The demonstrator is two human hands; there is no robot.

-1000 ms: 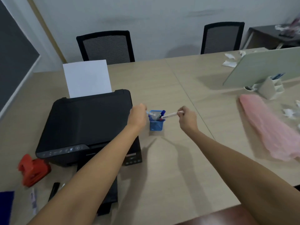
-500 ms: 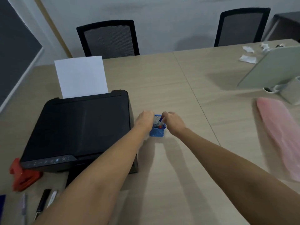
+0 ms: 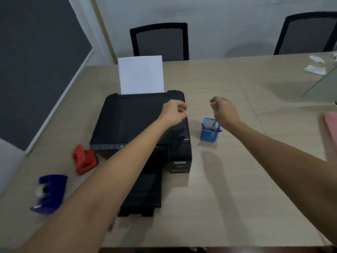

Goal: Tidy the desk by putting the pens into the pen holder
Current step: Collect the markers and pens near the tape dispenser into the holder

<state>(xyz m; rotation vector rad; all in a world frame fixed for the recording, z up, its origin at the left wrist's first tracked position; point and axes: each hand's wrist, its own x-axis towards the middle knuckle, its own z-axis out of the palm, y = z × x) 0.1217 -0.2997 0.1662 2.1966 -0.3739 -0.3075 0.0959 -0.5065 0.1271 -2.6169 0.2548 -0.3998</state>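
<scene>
A small blue mesh pen holder (image 3: 208, 134) stands on the desk just right of the printer, with several pens (image 3: 214, 127) inside it. My right hand (image 3: 224, 111) hovers above and slightly behind the holder, fingers loosely apart and holding nothing. My left hand (image 3: 175, 112) hangs over the printer's right side, to the left of the holder, fingers curled with nothing visible in them. Both hands are clear of the holder.
A black printer (image 3: 140, 123) with a white sheet (image 3: 141, 74) in its feed fills the middle left. A red stapler-like object (image 3: 84, 160) and a blue tape dispenser (image 3: 50, 193) lie at the left. Two black chairs (image 3: 160, 42) stand behind the desk (image 3: 237, 179). Paper scraps (image 3: 314, 68) lie far right.
Both hands have let go of the pens at the holder and lifted up and apart. The white pen from my right hand is now in the holder. The view swung left.
</scene>
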